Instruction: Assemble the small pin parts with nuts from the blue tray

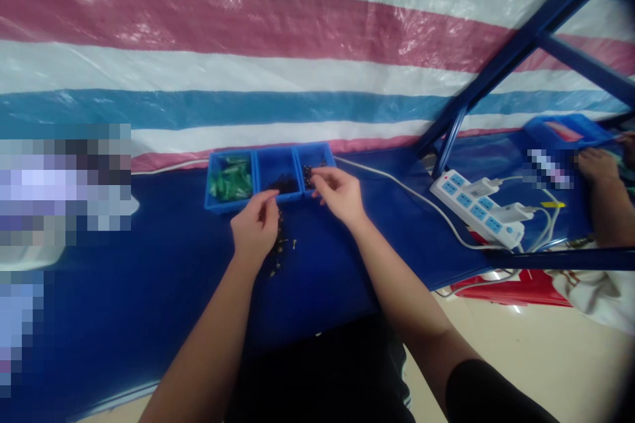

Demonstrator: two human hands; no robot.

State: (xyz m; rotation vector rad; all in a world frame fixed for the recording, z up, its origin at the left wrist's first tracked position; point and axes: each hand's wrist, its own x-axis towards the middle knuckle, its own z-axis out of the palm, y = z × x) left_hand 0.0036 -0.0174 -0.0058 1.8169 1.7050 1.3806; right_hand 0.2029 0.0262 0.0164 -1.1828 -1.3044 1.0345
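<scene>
As I watch remotely, fingertip picking seems in hand: the right hand, fingers narrow, is at the blue tray's right end, near the tabletop's far edge; the left hand, also narrow, is beside small pieces (grips: I cannot tell). The next move calls for delicacy.

I see broad stripes of dusky red, white and teal blue across the shiny plastic sheet. My smooth table is deep navy; the three-part plastic tray is a brighter blue. It shows glossy green pieces, thin black pieces and small dark bits, while the tiny loose parts mix black with brassy gold. The long power strip is white with light-blue sockets, the metal frame dark blue, my cloth sleeve plain black, the glossy floor cream.
</scene>
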